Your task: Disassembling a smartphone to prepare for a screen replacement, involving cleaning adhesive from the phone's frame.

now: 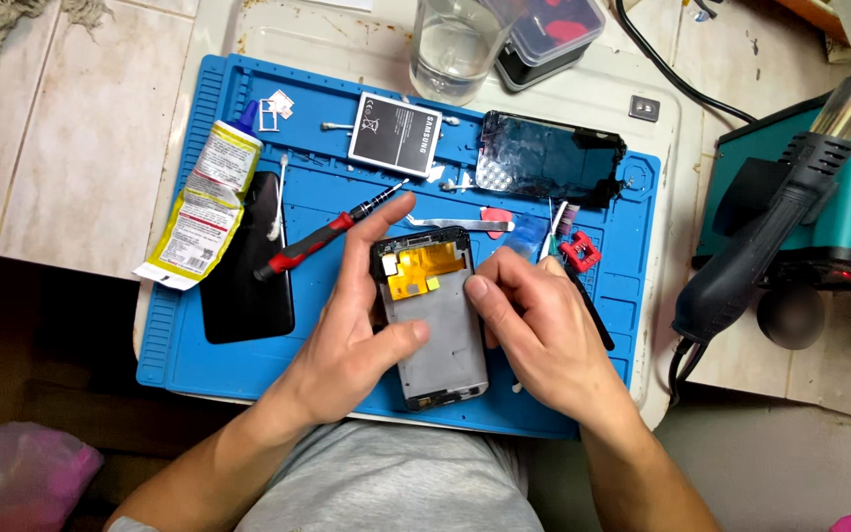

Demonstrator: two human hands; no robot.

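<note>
Head view: the left hand (352,330) grips the phone frame (432,315) from its left edge, fingers closed around it with the thumb pressed across the grey back plate. The right hand (534,330) holds the frame's right edge, fingers curled closed, thumb tip resting on the plate just below the orange flex area. The frame is held above the blue work mat (199,355), near the mat's centre, upper end pointing away from the person. On the mat lie a red-handled screwdriver (322,236), a glue tube (204,202), a black back cover (248,266), a battery (396,133) and a detached screen (549,158). A hot-air handpiece (770,236) rests on the tabletop (81,128) at the right.
</note>
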